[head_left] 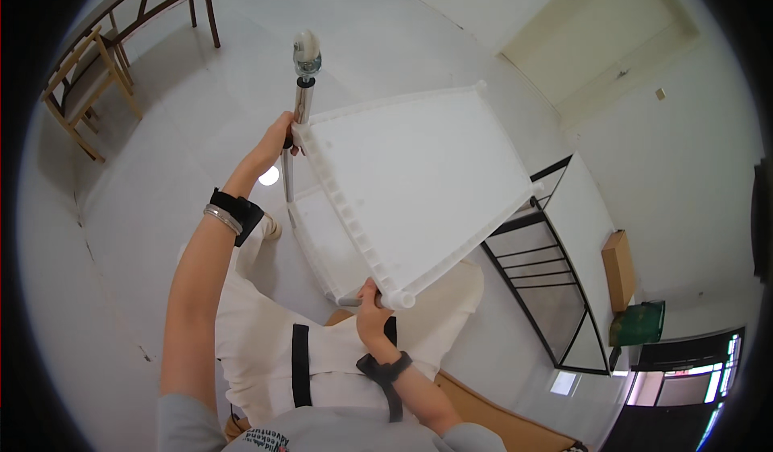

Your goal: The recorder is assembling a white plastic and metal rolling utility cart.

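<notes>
White two-panel shelf [419, 186], tilted in front of the wearer's lap [262, 363], lower panel [328, 239] largely hidden behind the upper; left hand [274, 142] gripping its far-left corner beside a caster-tipped metal pole [303, 107], grasp partly concealed; right hand [373, 321] gripping the near corner, fingertips mostly obscured.

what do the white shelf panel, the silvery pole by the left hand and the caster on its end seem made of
White shelf panel: probably moulded plastic, matte, given its ribbed edge and even white colour.
Pole: likely metal, polished, since it shines silvery.
Caster: perhaps clear, glossy plastic, as it looks partly see-through; its whitish part is harder to tell.
</notes>
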The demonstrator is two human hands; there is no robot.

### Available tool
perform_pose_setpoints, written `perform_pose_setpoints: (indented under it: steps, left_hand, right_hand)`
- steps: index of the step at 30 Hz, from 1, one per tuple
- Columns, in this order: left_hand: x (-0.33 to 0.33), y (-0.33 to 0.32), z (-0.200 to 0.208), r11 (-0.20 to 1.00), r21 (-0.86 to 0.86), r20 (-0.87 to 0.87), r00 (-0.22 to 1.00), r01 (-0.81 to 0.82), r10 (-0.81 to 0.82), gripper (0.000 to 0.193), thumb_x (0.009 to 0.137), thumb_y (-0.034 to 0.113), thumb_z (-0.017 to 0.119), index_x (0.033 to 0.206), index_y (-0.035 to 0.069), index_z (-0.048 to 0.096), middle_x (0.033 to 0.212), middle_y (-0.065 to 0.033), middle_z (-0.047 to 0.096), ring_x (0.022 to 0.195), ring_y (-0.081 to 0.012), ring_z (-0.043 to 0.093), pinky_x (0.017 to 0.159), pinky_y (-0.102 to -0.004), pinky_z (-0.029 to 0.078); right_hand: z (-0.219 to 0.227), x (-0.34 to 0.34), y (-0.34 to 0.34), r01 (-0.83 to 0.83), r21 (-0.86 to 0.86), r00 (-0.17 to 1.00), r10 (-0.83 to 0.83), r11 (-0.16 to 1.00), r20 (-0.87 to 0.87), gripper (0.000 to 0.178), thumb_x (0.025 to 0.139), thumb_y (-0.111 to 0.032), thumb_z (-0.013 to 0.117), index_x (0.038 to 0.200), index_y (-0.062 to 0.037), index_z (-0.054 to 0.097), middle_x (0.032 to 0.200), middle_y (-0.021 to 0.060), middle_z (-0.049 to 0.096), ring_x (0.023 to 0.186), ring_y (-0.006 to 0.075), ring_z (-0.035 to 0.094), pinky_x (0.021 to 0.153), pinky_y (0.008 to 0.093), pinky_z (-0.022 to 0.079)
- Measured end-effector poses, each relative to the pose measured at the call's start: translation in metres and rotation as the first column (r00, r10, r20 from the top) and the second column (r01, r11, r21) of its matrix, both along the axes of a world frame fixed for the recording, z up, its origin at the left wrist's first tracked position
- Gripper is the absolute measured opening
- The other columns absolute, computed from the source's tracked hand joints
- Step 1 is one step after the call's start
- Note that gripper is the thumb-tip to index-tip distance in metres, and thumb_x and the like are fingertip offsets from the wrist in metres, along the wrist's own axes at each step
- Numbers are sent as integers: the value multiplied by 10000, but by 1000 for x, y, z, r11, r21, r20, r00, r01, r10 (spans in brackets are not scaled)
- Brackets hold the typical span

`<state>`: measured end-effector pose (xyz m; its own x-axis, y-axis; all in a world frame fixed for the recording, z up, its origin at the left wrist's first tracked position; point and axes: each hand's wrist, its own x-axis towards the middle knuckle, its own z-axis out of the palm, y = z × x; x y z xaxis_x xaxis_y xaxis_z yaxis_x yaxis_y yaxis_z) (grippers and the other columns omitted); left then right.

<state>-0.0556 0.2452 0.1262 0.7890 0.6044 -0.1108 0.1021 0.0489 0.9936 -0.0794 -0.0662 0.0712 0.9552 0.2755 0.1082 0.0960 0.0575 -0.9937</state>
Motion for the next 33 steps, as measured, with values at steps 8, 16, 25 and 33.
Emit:
perform_pose_setpoints:
  steps: [8,16,25,33]
  left_hand:
    - [-2,-42,8,938,-181,163,931,-297,326,430,900,409,257,750,64,465,527,-30,449,434,-111,416,438,-236,341]
    - [-15,-70,4,919,-172,217,896,-356,388,453,913,414,256,727,68,482,518,-13,464,427,-95,412,439,-223,326]
    - [-36,-140,-6,935,-258,342,882,-243,323,523,935,468,221,829,34,495,668,-54,512,626,-145,473,635,-269,387]
    - [-59,-176,-12,960,-236,303,928,-148,218,490,950,427,153,1082,41,424,781,-34,513,815,-136,491,793,-276,362]
  right_hand:
    - [-13,20,-12,29,69,997,-33,997,65,18,845,3,483,832,10,471,587,33,457,472,97,416,444,234,357]
    - [-7,73,-27,61,132,986,-81,989,145,186,831,21,467,1001,52,399,582,41,445,441,109,406,385,237,349]
    - [-2,181,-49,24,84,999,-21,996,-33,155,810,-64,535,931,-1,461,567,30,462,462,108,419,451,243,363]
    - [34,199,-61,-192,-352,981,179,916,-69,319,755,-150,645,996,9,509,817,38,538,753,130,512,700,282,418]
